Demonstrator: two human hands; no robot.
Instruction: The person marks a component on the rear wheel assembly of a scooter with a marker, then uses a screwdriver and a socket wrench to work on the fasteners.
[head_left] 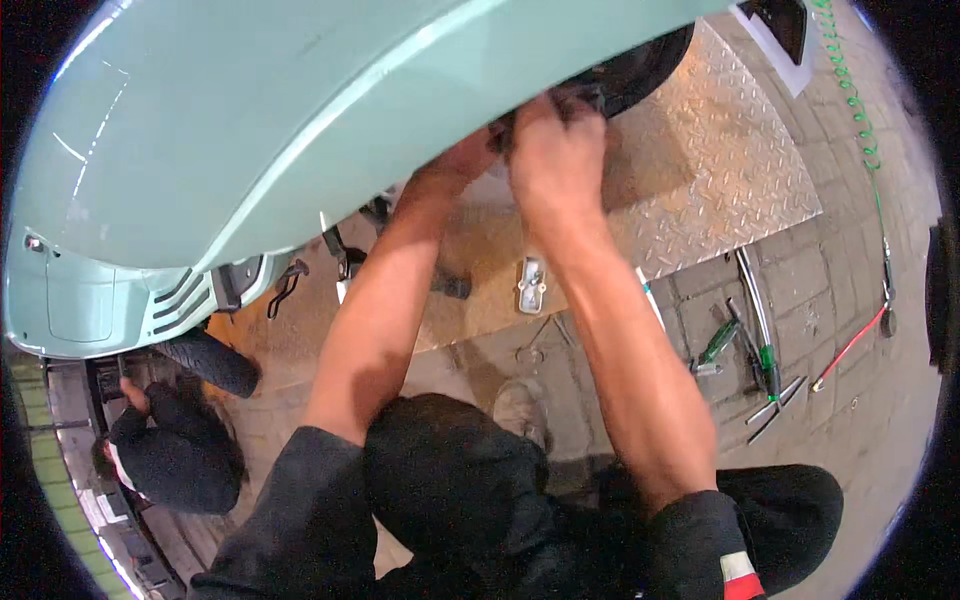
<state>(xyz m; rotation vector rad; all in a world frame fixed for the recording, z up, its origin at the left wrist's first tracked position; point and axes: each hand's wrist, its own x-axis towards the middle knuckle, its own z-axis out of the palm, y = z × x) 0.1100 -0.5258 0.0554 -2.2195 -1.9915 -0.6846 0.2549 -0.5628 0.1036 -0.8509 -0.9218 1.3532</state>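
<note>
A: Start at the far left, hours counted from the middle of the view.

B: At eight o'clock there's a co-worker (180, 455) in dark clothing. Between eight and nine, a black tyre (212, 365) shows beneath the vented end of the pale green body (270, 120), which sweeps from nine round to one.

A: Anything beside the vents?

B: A bent black lever (287, 290), at nine.

A: And the hands?

B: The left hand (465, 165) is at twelve, reaching in under the body's lower edge. It's blurred and partly hidden, so I can't tell whether its fingers are clamped on anything.

A: Next?

B: A small whitish housing (531, 285) lies almost dead centre on the metal plate (700, 215).

A: The right hand?

B: The right hand (557, 140) is towards one o'clock, back upward, fingers bent in beside the black rounded part (655, 70). The fingertips are out of sight; together or around something, I can't say.

A: Where's that rounded part?

B: Also at one, just beyond that hand, partly covered by the body.

A: Far right?

B: At three, a green-handled tool (718, 340) and a long metal bar (763, 325) lie near each other. At two, a coiled green hose (852, 100).
</note>
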